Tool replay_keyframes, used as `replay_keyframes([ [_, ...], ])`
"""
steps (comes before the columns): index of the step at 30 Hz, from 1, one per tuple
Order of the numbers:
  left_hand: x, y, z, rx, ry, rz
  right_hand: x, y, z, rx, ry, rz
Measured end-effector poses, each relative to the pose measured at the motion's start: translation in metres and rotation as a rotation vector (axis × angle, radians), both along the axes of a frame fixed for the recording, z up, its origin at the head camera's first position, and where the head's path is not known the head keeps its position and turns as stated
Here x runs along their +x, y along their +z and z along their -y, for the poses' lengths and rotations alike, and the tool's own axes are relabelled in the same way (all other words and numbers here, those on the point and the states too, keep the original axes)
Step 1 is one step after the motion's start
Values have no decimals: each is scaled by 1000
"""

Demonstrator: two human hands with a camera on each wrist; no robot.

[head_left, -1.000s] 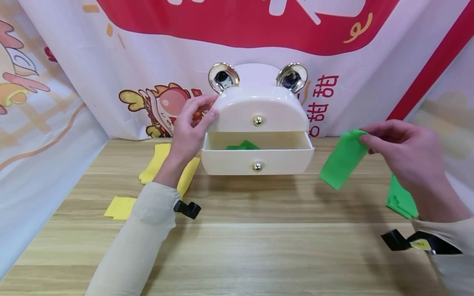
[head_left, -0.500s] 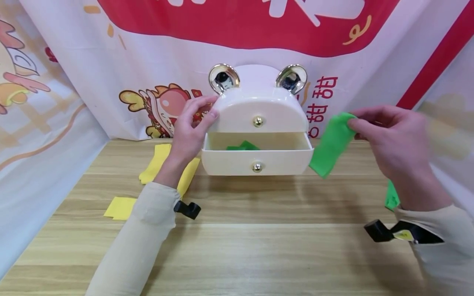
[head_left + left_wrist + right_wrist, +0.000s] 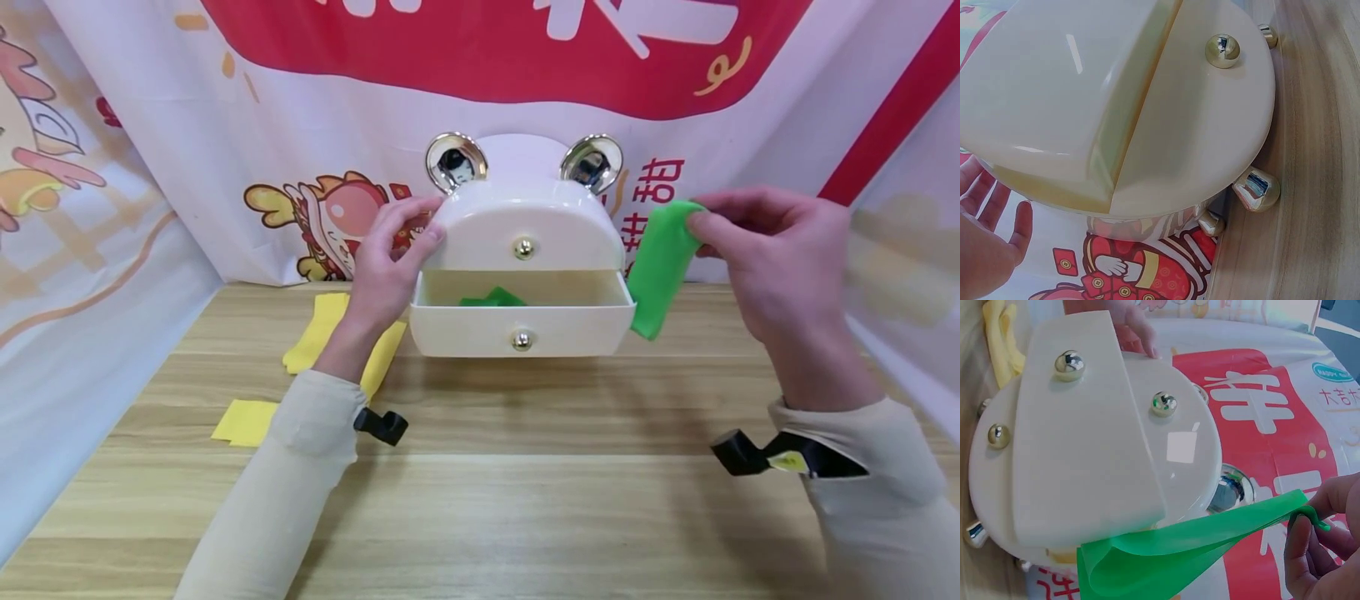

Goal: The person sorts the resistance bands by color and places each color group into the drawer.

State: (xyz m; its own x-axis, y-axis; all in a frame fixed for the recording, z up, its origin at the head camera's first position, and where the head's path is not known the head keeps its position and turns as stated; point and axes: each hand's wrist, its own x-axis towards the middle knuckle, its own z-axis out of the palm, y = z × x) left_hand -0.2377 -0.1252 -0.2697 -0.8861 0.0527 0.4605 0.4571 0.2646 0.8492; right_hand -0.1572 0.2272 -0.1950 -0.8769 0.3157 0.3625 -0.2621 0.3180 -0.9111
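A glossy white chest of drawers [image 3: 525,208] with gold-rimmed eye shapes on top stands against the backdrop. One white drawer [image 3: 465,332] is pulled out, with folded green pieces [image 3: 495,297] lying inside. My left hand [image 3: 390,267] rests against the chest's upper left side, fingers extended, as the left wrist view also shows. My right hand [image 3: 783,258] pinches the top end of a thin, soft-looking green strip [image 3: 663,267] between thumb and fingers. This strip hangs beside the drawer's right end. From the right wrist view it appears folded over, its loop [image 3: 1129,562] near the drawer.
Yellow strips [image 3: 315,335] lie on the wooden table [image 3: 487,517] to the left, partly behind my left forearm. A smaller yellow piece [image 3: 246,422] is nearer the front. Printed cloth [image 3: 337,125] hangs close behind the chest.
My right hand has moved left and away from me, bringing the green strip up to the drawer's right end. The green pieces on the table at right are now out of sight. My left hand stays put.
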Motion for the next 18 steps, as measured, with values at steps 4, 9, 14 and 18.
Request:
replay_keyframes([
  [4, -1, 0, 0, 0, -4, -8, 0, 10, 6, -95, 19, -75],
  [9, -1, 0, 0, 1, -6, -9, 0, 24, 12, -237, 84, -184],
  [14, -1, 0, 0, 1, -8, -10, -2, 35, 19, -313, 128, -251],
  [18, -1, -1, 0, -3, -6, -8, -1, 41, 24, -332, 144, -235],
])
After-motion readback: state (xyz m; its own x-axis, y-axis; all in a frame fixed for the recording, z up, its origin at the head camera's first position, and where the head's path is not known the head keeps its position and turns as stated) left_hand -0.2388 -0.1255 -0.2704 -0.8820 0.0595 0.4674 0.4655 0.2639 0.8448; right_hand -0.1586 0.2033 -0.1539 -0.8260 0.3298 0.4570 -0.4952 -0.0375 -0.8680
